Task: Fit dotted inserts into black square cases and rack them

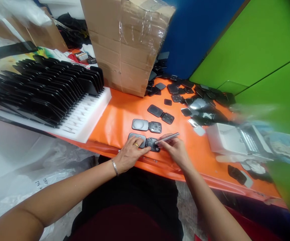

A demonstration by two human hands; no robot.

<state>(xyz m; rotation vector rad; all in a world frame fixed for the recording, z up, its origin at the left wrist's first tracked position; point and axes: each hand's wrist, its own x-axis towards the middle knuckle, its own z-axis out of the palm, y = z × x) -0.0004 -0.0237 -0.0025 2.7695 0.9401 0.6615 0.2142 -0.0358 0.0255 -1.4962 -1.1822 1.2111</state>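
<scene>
My left hand (131, 152), with a ring and a bracelet, steadies an opened black hinged case (154, 144) at the table's front edge. Its fingers lie over the grey-faced left half, while the thumb reaches the right half. My right hand (173, 147) pinches a slim grey pen-like tool (171, 136), its lower end at the case's right half; the exact tip is hard to make out. Just beyond lies a second opened hinged case (147, 126) with round marks inside. A third hinged case (160, 113) rests farther back, slightly turned.
On the left, a white foam rack (94, 115) holds rows of upright black plates (46, 87). A tall cardboard box (124, 43) stands behind. Loose black pieces (202, 100) are heaped at the back right, near a white open box (225, 139). Orange sheeting (114, 110) covers the table.
</scene>
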